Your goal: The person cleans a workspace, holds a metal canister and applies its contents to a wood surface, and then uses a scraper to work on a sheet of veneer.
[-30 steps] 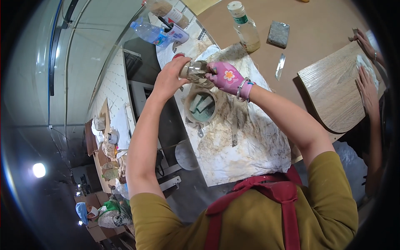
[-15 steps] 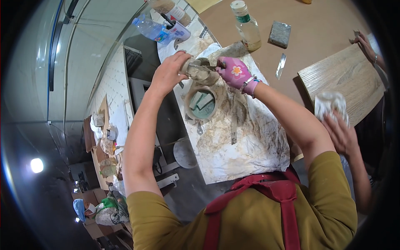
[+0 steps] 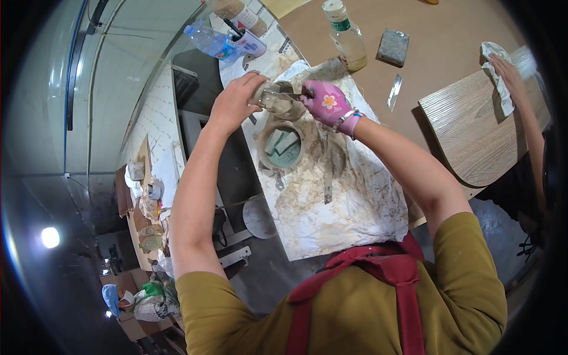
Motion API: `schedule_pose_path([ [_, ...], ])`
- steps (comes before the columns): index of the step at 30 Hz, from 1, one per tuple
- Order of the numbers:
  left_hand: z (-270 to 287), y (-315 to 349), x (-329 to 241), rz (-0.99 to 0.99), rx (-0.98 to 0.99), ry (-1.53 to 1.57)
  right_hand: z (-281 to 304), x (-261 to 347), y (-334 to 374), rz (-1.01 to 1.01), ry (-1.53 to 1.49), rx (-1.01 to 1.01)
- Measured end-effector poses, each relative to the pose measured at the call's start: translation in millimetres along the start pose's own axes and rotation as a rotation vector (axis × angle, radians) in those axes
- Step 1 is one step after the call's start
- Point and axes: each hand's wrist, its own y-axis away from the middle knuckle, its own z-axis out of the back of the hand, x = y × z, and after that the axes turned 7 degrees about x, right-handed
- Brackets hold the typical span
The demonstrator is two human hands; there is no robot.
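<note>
jar (image 3: 276, 102) looks see-through, tipped sideways, with a beige tint.

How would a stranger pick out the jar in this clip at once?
Find the stained white sheet. By its far left side, a bare left hand and a pink-gloved right hand nearly meet. The tilted clear jar is between them, held up, unlike the wide tub below.

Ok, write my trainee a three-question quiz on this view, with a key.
1. True or false: the person's right hand is bare.
2. The person's left hand holds: A) a white cup; B) a clear jar; C) a grey block.
3. What lies under the co-worker's hand on the wood-grain board?

Key: 1. False, it wears a pink glove. 2. B. 3. A white cloth.
</note>
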Motion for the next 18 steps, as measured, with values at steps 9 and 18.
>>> schedule_pose_path([
  [9, -3.1, -2.3, 5.1, 0.007, -0.04, 0.109, -6.5, 11.9, 4.3, 0.074, -0.15, -0.002],
  [18, -0.1, 1.0, 12.7, 0.024, -0.047, 0.037, 7.5, 9.3, 8.4, -0.027, -0.036, 0.069],
])
